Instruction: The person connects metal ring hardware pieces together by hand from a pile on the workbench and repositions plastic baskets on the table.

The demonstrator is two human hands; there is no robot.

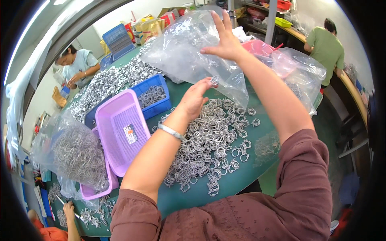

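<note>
My left hand [194,98] reaches over a heap of silver ring-shaped metal parts [205,140] on the green table. Its fingers are closed on a small ring-shaped metal part [215,80], which shows at the fingertips. Higher up and to the right, my right hand [226,43] is raised with its fingers spread, holding nothing. Behind both hands stands a large clear plastic bag [181,46], loosely puffed out. Whether the right hand touches the bag, I cannot tell.
Left of the heap is a purple basket [116,105] beside a blue bin [167,102] of metal parts. A filled clear bag [78,154] sits farther left. Small metal pieces [106,86] cover the far table. Co-workers are at far left, lower left and right.
</note>
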